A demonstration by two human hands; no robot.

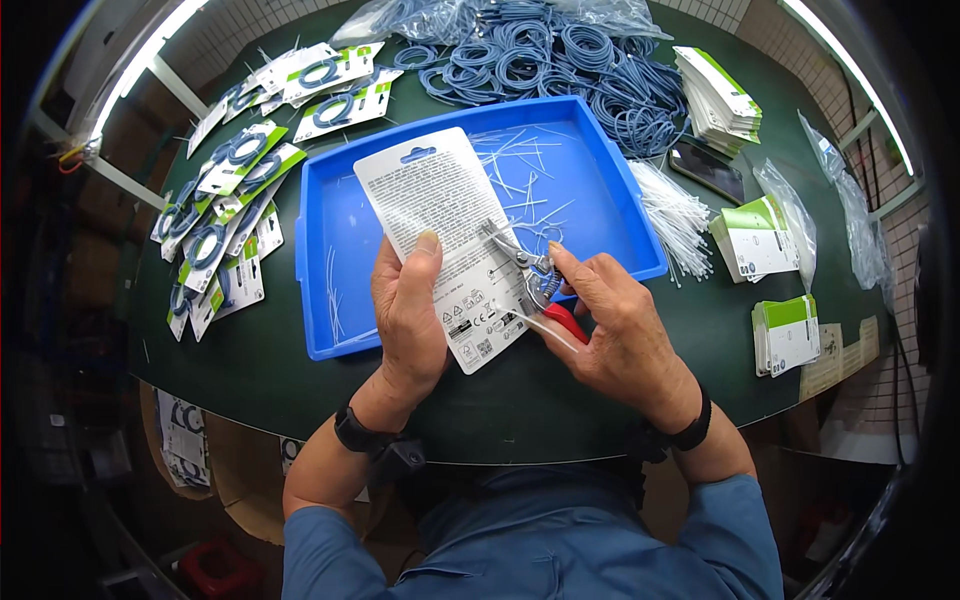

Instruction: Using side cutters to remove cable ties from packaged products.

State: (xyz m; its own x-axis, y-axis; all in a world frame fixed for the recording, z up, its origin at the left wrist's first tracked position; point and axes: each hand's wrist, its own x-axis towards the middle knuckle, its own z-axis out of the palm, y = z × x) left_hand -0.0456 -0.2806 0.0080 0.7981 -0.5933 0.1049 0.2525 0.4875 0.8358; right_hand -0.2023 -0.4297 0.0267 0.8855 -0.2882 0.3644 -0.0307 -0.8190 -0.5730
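Observation:
My left hand (408, 315) is closed on a white hang card (430, 205), thumb on its printed back, tilted over a blue tray (311, 270). Whatever is on the card's front is hidden. In my right hand (630, 335) is a pair of cutting pliers (567, 322) with red handles and a spring; its metal jaws lie against the card's right side. A white cable tie tail (545, 328) sticks out between the card's lower part and my right hand. Thin white cut-off tie ends (525, 190) are scattered in the tray.
Finished-looking cards with blue cable coils (240, 150) pile up at left. Loose blue cable coils (520, 50) heap at the back. At right are white cable ties (672, 215), a phone (706, 168), stacked cards (755, 240) and clear plastic bags (850, 210).

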